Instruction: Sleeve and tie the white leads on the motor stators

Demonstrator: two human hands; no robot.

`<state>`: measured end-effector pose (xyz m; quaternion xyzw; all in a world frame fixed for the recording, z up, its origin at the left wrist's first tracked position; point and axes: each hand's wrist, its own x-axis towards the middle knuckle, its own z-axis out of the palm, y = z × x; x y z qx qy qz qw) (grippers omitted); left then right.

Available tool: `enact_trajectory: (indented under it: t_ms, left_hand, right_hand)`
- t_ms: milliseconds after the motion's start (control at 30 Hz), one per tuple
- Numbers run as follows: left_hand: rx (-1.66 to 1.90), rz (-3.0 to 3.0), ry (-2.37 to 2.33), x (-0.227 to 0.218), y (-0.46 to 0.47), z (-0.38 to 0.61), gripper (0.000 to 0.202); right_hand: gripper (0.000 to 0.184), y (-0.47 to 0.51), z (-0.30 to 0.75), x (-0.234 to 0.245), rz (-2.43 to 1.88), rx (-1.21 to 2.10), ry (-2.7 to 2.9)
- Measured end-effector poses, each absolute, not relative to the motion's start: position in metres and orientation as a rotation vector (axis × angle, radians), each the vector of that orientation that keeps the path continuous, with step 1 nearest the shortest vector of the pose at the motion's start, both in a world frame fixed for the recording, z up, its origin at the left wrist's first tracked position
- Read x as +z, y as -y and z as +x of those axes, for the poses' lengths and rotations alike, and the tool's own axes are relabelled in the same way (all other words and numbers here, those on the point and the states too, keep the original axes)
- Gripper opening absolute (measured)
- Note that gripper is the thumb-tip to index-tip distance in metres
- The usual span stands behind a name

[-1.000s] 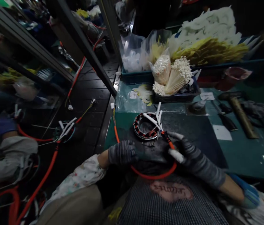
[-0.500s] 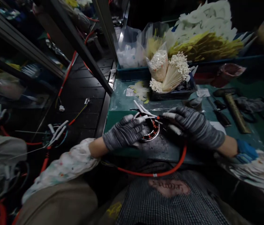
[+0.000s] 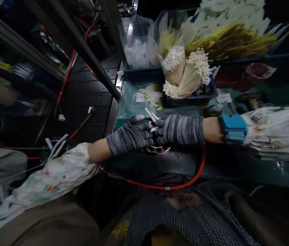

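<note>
A round motor stator with a bright metal rim and orange-red windings lies on the green bench, mostly hidden beneath my gloved hands. White insulating sleeves rise from its wires. My left hand, in a grey striped knit glove, has its fingers curled in at the wires and a white sleeve, its thumb lifted. From the other side my right hand, gloved alike, closes its fingers over the same white sleeves, touching or almost touching the left fingertips. The exact grip of both is partly hidden. A red cable loops in front of the stator.
Behind the hands a dark tray holds bundled white-tipped sticks and a filled plastic bag. Yellow and white sheets are heaped farther back. A hammer lies rightward, partly covered by my sleeve. A metal post stands left.
My right hand has swung left and inward over the wires, its forearm now lying across the bench and covering the tools. The orange-tipped wire between the hands is now hidden.
</note>
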<state>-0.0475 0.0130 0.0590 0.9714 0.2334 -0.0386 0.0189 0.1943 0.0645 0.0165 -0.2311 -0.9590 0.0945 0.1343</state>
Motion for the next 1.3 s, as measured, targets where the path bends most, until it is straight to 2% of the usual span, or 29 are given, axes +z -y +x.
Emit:
enact_trajectory:
  t_ms: [100, 267, 367, 433, 500, 567, 633, 733, 833, 967, 1033, 1167, 1233, 1300]
  left_hand:
    - [0.044, 3.136, -0.655, 0.046, -0.008, -0.061, 0.038]
    - [0.154, 3.19, -0.67, 0.044, -0.005, -0.069, 0.035]
    - [0.138, 3.101, -0.68, 0.061, -0.008, -0.061, 0.017]
    - [0.179, 2.986, -0.752, 0.072, -0.013, -0.045, 0.029]
    - [0.245, 2.85, -0.888, 0.079, -0.022, -0.022, 0.048]
    - [0.219, 2.699, -0.994, 0.078, -0.034, 0.006, 0.066]
    - [0.095, 2.568, -0.973, 0.071, -0.046, 0.028, 0.054]
    - [0.058, 2.338, -0.847, 0.06, -0.061, 0.042, 0.033]
    - [0.179, 2.155, -0.795, 0.053, -0.071, 0.035, 0.031]
    - [0.148, 2.092, -0.76, 0.05, -0.075, 0.03, 0.028]
    - [0.144, 2.152, -0.822, 0.051, -0.069, 0.032, 0.033]
    - [0.484, 2.542, -1.106, 0.06, -0.035, 0.031, 0.034]
    - [0.695, 2.696, -1.115, 0.063, -0.011, 0.026, 0.035]
    - [0.794, 2.814, -1.008, 0.061, 0.01, 0.024, 0.037]
  right_hand:
    - [0.02, -0.053, 0.213, 0.023, -0.301, 0.253, 2.899]
    - [0.019, -0.026, 0.253, 0.009, -0.203, -0.105, 2.728]
    - [0.037, 0.006, 0.269, -0.012, -0.591, 0.032, 2.395]
    - [0.057, 0.03, 0.275, -0.024, -0.889, 0.158, 2.122]
    - [0.068, 0.048, 0.279, -0.029, -1.085, 0.268, 1.937]
    - [0.066, 0.057, 0.281, -0.026, -1.157, 0.382, 1.864]
    - [0.06, 0.057, 0.285, -0.021, -1.159, 0.434, 1.843]
    - [0.063, 0.053, 0.292, -0.016, -1.103, 0.228, 1.902]
    - [0.06, 0.056, 0.298, -0.015, -0.975, -0.101, 2.129]
    - [0.038, 0.068, 0.299, -0.002, -0.759, -0.288, 2.408]
    - [0.03, 0.073, 0.297, 0.01, -0.699, -0.156, 2.441]
    - [0.032, 0.08, 0.295, 0.026, -0.819, 0.486, 2.23]
    - [0.032, 0.084, 0.295, 0.028, -0.91, 0.591, 2.058]
    - [0.037, 0.086, 0.296, 0.027, -0.958, 0.565, 1.982]
